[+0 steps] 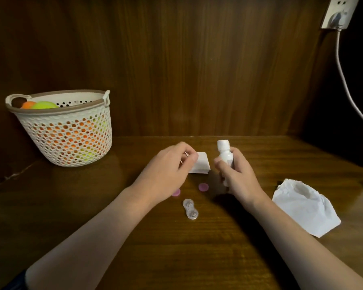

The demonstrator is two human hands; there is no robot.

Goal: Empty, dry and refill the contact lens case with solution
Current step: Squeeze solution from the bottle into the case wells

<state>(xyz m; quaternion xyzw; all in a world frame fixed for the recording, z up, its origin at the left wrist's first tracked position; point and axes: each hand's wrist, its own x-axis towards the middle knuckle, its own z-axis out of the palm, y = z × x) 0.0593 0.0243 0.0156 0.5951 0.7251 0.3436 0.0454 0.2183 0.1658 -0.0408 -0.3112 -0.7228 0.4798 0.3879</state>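
Open lens case (190, 211) sits just in front of both hands, looks light, slick, prob. skids, so steady by its middle bridge; right hand (237, 174) grips solution bottle (224, 155), left hand (168, 172) pinches white packet (199, 166).

The lens case (190, 209) is lying on the surface (197, 258) nearest the person, with two caps (203, 187) sitting just behind it. A tissue (304, 208) is lying well to the right, and a basket (65, 130) is standing far left at the back, beside the wall.
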